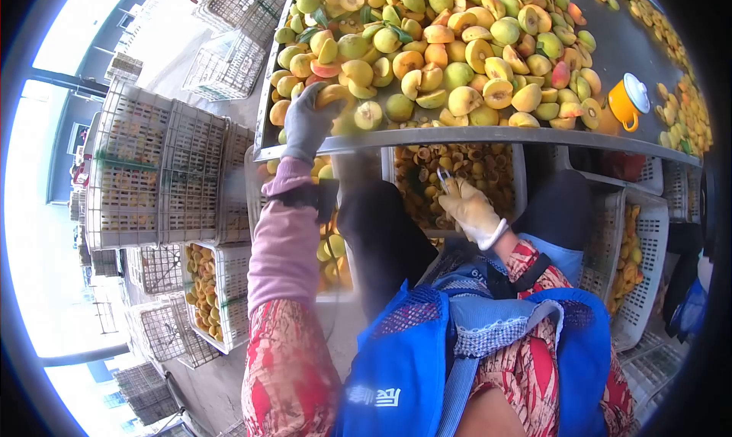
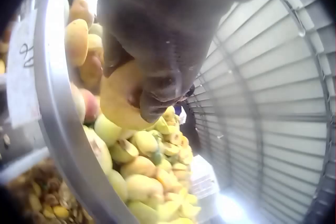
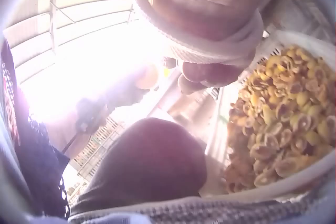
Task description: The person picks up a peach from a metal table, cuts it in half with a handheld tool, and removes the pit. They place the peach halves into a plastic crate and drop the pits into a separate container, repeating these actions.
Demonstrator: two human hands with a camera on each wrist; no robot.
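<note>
My left hand (image 1: 309, 117), in a grey glove, reaches over the metal table's rim (image 1: 473, 136) and grips a yellow-orange peach (image 1: 332, 95) at the near left of a big pile of peaches (image 1: 457, 48). In the left wrist view the gloved fingers (image 2: 157, 71) curl round that peach (image 2: 118, 100). My right hand (image 1: 467, 208), in a cream glove, sits below the table edge over a white crate of peach pits (image 1: 465, 174) and holds a small metal tool (image 1: 444, 176). The right wrist view shows the glove cuff (image 3: 205, 29) above the pits (image 3: 278, 124).
An orange lidded mug (image 1: 627, 100) stands on the table at right. White plastic crates (image 1: 160, 170) stack at left, some holding fruit (image 1: 204, 288). More crates with peach pieces (image 1: 633, 246) sit at right. My dark-clad knees (image 1: 385, 239) and blue apron (image 1: 427, 361) fill the foreground.
</note>
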